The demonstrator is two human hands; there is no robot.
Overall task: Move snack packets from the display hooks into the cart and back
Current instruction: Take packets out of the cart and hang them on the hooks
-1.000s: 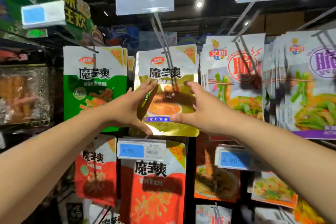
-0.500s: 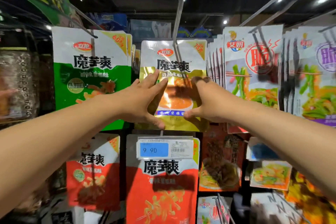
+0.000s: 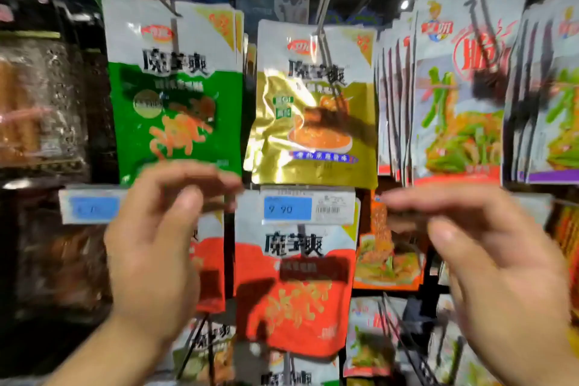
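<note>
My left hand (image 3: 153, 247) and right hand (image 3: 498, 260) empty, fingers loosely spread, shiny gold foil snack packet (image 3: 316, 110) on its hook above between them

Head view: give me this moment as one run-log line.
gold snack packet: hanging on display hook, no hand on it | left hand: open, empty, off packet | right hand: open, empty, off packet

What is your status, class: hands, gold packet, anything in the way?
Left hand open, empty. Right hand open, empty. Gold packet hangs on its hook, above both hands, untouched. Price tag sits just below it.
</note>
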